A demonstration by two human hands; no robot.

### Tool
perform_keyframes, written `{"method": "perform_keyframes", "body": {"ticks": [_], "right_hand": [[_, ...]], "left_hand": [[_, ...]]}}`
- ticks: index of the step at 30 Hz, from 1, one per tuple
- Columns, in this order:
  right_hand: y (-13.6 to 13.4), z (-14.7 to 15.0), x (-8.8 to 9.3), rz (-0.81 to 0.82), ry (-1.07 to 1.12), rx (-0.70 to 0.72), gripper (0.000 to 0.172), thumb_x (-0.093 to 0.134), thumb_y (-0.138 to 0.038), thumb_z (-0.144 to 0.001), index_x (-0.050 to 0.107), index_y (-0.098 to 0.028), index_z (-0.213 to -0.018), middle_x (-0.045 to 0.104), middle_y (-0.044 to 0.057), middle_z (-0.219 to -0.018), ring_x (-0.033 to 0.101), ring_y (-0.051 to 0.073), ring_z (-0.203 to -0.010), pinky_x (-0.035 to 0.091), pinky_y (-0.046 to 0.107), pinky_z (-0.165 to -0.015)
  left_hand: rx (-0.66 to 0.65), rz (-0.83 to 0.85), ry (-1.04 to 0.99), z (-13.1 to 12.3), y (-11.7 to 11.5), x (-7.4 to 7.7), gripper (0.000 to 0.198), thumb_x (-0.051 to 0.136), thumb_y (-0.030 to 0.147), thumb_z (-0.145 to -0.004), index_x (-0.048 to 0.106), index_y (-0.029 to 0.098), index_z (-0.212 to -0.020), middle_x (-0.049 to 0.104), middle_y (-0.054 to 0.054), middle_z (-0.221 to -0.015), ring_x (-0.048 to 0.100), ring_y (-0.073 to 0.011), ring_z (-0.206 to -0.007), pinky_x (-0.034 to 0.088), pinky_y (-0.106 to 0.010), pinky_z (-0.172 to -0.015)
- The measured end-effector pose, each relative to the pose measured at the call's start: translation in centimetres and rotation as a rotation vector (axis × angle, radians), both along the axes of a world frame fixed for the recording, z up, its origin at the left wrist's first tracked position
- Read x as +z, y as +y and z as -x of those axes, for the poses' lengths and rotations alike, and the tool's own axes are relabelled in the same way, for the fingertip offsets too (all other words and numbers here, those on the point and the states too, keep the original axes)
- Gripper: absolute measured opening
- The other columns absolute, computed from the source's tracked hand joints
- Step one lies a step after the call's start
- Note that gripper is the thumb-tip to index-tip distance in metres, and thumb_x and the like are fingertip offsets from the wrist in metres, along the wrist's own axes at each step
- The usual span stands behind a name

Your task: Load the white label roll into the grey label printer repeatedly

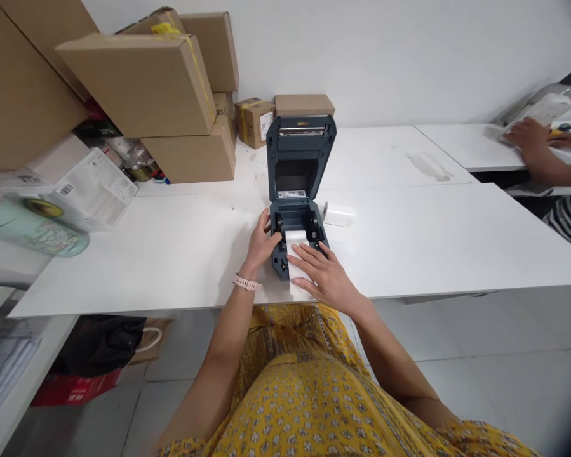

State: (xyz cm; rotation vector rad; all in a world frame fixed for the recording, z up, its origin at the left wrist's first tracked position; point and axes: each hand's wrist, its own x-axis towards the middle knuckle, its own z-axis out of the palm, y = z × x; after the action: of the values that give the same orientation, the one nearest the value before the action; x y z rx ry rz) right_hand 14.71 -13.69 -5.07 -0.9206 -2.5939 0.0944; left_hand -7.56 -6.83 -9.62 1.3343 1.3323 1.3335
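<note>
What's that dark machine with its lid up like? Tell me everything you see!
The machine looks like dark blue-grey plastic. It sits on the table, its lid tipped up at the back, with a shiny strip and a white sticker inside. White paper runs out over its front edge. The left hand holds its left side; the right hand lies over the paper and its right edge.

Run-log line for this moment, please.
left hand: at left side of printer | right hand: on white paper strip | printer lid: open | white roll: on table beside printer
</note>
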Motion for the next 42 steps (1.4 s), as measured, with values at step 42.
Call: {"method": "perform_keyframes", "body": {"ticks": [42], "right_hand": [[-0.5, -1.3, 0.2, 0.14, 0.057, 0.025, 0.044, 0.049, -0.046, -0.104, 0.052, -0.034, -0.146, 0.046, 0.002, -0.16, 0.041, 0.025, -0.149, 0.026, 0.056, -0.123]], "left_hand": [[-0.055, 0.073, -0.076, -1.1, -0.6, 1.2, 0.087, 0.071, 0.039, -0.087, 0.026, 0.03, -0.161, 0.033, -0.007, -0.166, 0.036, -0.0284, -0.151, 0.03, -0.045, -0.124]]}}
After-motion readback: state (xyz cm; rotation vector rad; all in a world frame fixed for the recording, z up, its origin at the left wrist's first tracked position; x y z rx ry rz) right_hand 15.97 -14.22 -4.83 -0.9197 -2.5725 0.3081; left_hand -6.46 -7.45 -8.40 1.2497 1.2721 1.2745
